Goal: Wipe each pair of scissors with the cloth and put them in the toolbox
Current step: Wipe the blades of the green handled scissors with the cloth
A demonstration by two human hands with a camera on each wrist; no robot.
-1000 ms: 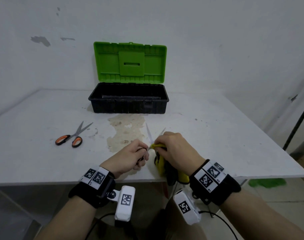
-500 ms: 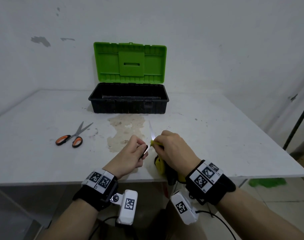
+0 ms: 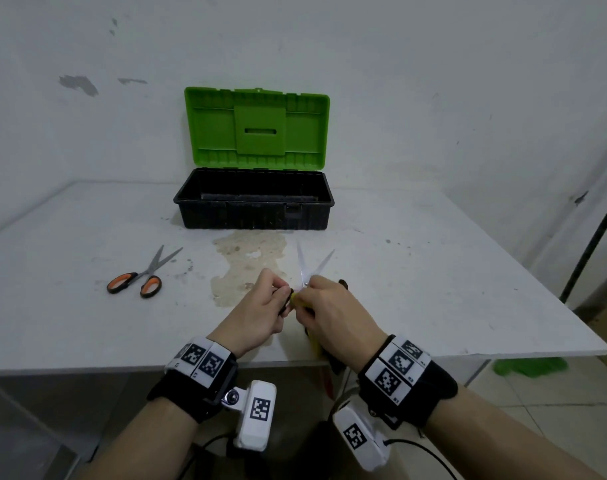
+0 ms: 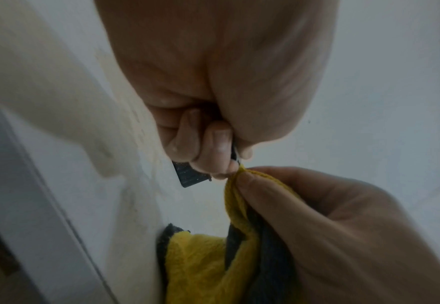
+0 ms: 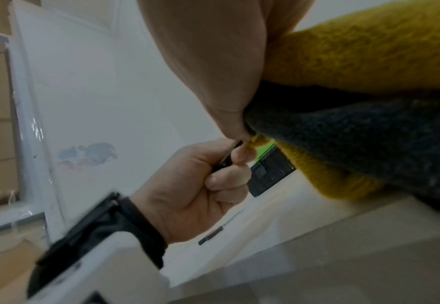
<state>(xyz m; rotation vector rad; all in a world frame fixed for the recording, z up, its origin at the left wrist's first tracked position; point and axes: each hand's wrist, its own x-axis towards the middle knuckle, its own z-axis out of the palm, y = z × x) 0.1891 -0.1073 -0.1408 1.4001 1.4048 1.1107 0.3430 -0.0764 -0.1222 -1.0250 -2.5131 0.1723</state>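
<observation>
Toolbox (image 3: pixel 253 202) behind hands; spare scissors (image 3: pixel 141 277) left.

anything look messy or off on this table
Yes: a brownish dried stain spreads over the table just in front of the open toolbox, with dark specks around it. Nothing looks broken or tipped over; the orange-handled scissors lie flat to the left.

Open toolbox (image 3: pixel 253 209) at the back of the bench (image 3: pixel 416 289), green lid (image 3: pixel 257 128) upright against the wall, mouth unblocked from above and from the front. Bare bench between toolbox and both hands (image 3: pixel 297 306). Spread blades of the held scissors (image 3: pixel 310 266) pointing toward the toolbox, occupying part of that gap. Orange-handled scissors (image 3: pixel 141 277) lying well apart to the left, with bare bench all round. Wide bare stretch on the right.
</observation>
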